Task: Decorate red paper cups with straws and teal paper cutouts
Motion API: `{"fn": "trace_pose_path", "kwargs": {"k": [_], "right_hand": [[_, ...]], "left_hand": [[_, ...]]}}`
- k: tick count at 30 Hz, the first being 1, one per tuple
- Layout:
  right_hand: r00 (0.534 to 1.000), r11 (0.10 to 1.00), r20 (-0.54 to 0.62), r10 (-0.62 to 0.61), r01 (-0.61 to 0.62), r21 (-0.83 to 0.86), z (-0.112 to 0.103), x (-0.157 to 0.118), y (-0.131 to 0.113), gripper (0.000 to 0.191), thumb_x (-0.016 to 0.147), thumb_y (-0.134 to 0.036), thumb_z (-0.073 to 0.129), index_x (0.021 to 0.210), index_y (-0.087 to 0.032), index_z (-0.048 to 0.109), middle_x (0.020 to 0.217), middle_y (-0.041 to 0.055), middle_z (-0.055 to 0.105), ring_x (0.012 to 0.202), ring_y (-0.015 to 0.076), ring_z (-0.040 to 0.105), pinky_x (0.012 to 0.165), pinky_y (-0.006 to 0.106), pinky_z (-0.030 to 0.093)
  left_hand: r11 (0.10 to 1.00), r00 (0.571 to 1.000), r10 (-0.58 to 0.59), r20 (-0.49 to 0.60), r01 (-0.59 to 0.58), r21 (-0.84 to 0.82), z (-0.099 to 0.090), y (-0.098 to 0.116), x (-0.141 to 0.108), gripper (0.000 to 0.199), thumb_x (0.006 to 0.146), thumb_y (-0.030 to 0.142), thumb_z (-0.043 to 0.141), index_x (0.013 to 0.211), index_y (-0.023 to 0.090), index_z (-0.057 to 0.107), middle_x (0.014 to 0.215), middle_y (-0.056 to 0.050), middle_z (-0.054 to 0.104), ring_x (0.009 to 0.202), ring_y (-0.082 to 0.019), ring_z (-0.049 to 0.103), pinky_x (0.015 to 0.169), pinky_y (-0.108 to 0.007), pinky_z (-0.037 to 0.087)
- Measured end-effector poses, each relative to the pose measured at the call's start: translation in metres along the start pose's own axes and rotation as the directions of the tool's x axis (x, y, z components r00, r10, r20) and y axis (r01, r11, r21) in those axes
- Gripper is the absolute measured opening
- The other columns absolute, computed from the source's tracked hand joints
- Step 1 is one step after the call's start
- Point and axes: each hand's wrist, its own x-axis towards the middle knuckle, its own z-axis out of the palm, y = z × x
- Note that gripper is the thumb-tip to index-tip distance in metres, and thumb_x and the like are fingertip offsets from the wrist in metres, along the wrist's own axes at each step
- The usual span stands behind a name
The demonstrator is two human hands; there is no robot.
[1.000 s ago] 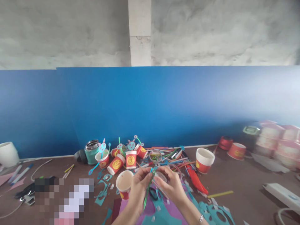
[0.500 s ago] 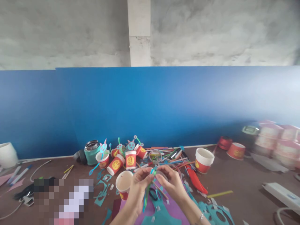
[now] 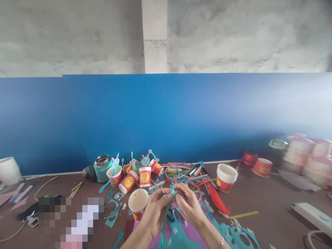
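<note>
My left hand [image 3: 156,207] pinches the upper end of a thin bundle that looks like green and blue straws [image 3: 166,218], whose long ends hang down below the fingers. At the same top end, the fingertips of my right hand [image 3: 191,206] are closed on the bundle, so both hands meet there. The exact joint is too small to make out. Beneath my hands lie purple paper [image 3: 199,238] and teal paper with holes cut in it [image 3: 237,237]. Just left of my left hand stands a red and white paper cup [image 3: 138,200].
Behind my hands are several red paper cups [image 3: 145,177], some holding teal cut-out faces, and a heap of straws and pens. A teal flask [image 3: 101,171], another paper cup [image 3: 226,178], a red pouch-like thing [image 3: 218,200] and a white power strip [image 3: 311,216] surround them.
Both hands have turned slightly and drawn closer together at the bundle's top. The hanging ends have swung right and point more toward me.
</note>
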Motion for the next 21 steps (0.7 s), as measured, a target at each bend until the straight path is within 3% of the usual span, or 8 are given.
{"fn": "trace_pose_path", "kwargs": {"k": [6, 10, 13, 16, 19, 21], "right_hand": [[1.000, 0.998, -0.025, -0.013, 0.011, -0.060, 0.0009, -0.0008, 0.0061, 0.010, 0.075, -0.017, 0.047, 0.081, -0.019, 0.054, 0.070, -0.0015, 0.050, 0.064, 0.0135, 0.047, 0.059, 0.022, 0.041], [0.999, 0.992, -0.046, -0.026, 0.021, -0.123, 0.0004, -0.0003, 0.0064, 0.010, 0.075, -0.016, 0.047, 0.081, -0.019, 0.054, 0.070, -0.0014, 0.052, 0.065, 0.0140, 0.049, 0.061, 0.022, 0.042], [0.997, 0.983, -0.059, -0.051, 0.040, -0.179, -0.0003, 0.0006, 0.0054, 0.010, 0.075, -0.015, 0.047, 0.080, -0.019, 0.055, 0.071, -0.0008, 0.055, 0.068, 0.0147, 0.052, 0.064, 0.022, 0.043], [0.997, 0.977, -0.047, -0.064, 0.053, -0.205, 0.0001, 0.0009, 0.0070, 0.010, 0.076, -0.016, 0.048, 0.080, -0.018, 0.057, 0.073, 0.0003, 0.058, 0.069, 0.0153, 0.055, 0.065, 0.023, 0.044], [0.998, 0.976, -0.033, -0.061, 0.053, -0.209, 0.0012, 0.0002, 0.0102, 0.010, 0.078, -0.017, 0.050, 0.082, -0.018, 0.059, 0.076, 0.0018, 0.062, 0.072, 0.0165, 0.058, 0.068, 0.024, 0.046], [0.998, 0.979, -0.033, -0.062, 0.054, -0.197, 0.0013, -0.0005, 0.0105, 0.010, 0.078, -0.019, 0.053, 0.085, -0.018, 0.059, 0.079, 0.0030, 0.064, 0.074, 0.0173, 0.059, 0.069, 0.025, 0.047]], "left_hand": [[0.995, 0.998, 0.059, -0.031, -0.056, 0.078, -0.0031, -0.0045, 0.0021, 0.030, 0.059, 0.027, 0.084, 0.079, 0.018, 0.064, 0.071, 0.001, 0.063, 0.064, -0.012, 0.058, 0.060, -0.021, 0.041], [0.946, 0.990, 0.136, -0.034, -0.120, 0.301, -0.0050, -0.0034, 0.0026, 0.027, 0.066, 0.035, 0.079, 0.080, 0.015, 0.068, 0.076, -0.003, 0.066, 0.072, -0.016, 0.060, 0.068, -0.025, 0.045], [0.841, 0.973, 0.227, 0.036, -0.214, 0.497, -0.0036, -0.0008, 0.0005, 0.029, 0.070, 0.037, 0.075, 0.089, 0.016, 0.070, 0.086, -0.008, 0.069, 0.083, -0.023, 0.062, 0.075, -0.030, 0.047], [0.676, 0.932, 0.346, 0.112, -0.330, 0.659, -0.0022, 0.0006, -0.0020, 0.021, 0.077, 0.035, 0.068, 0.090, 0.018, 0.070, 0.088, -0.008, 0.069, 0.084, -0.024, 0.063, 0.075, -0.031, 0.047], [0.531, 0.884, 0.444, 0.150, -0.394, 0.750, -0.0024, 0.0007, -0.0031, 0.016, 0.081, 0.033, 0.062, 0.086, 0.020, 0.071, 0.085, -0.008, 0.069, 0.081, -0.025, 0.062, 0.073, -0.031, 0.047], [0.490, 0.856, 0.494, 0.153, -0.419, 0.765, -0.0033, 0.0005, -0.0031, 0.015, 0.081, 0.032, 0.062, 0.085, 0.021, 0.071, 0.085, -0.009, 0.069, 0.082, -0.026, 0.061, 0.074, -0.032, 0.046]]}}
